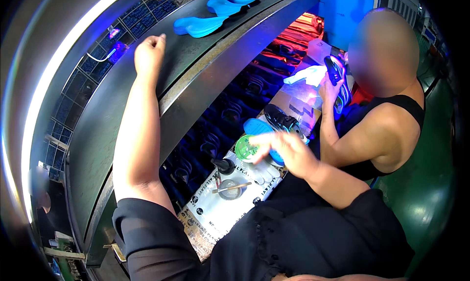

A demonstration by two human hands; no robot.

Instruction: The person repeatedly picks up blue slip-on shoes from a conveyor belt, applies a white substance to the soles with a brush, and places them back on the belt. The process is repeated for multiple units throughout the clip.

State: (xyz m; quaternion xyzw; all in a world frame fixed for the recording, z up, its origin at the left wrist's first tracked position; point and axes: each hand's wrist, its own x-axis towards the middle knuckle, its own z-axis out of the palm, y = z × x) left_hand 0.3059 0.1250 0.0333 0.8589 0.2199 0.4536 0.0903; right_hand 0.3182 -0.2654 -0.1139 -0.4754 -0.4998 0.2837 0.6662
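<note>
Raised over the dark conveyor belt (105, 92), my left hand (149, 56) has its fingers curled closed, with nothing showing in them. Nearest to it, a little to the right and not touching, is a bright blue shoe sole (198, 26). My right hand (291, 153) is somewhat blurred, its fingers stretched out above a round green-topped container (246, 150). Blue soles (257, 127) and a black sneaker (281, 118) lie just beyond that hand. On the white-covered work surface (215, 217) stands a small bowl (230, 193) with a brush (232, 187) across its rim.
More blue soles (227, 7) line the belt farther off. A metal rail (196, 75) edges it, with dark shoes (230, 112) below under reddish light. A black-tipped bottle (223, 165) stands near the bowl. At right, a person (377, 124) holds a shoe (338, 82).
</note>
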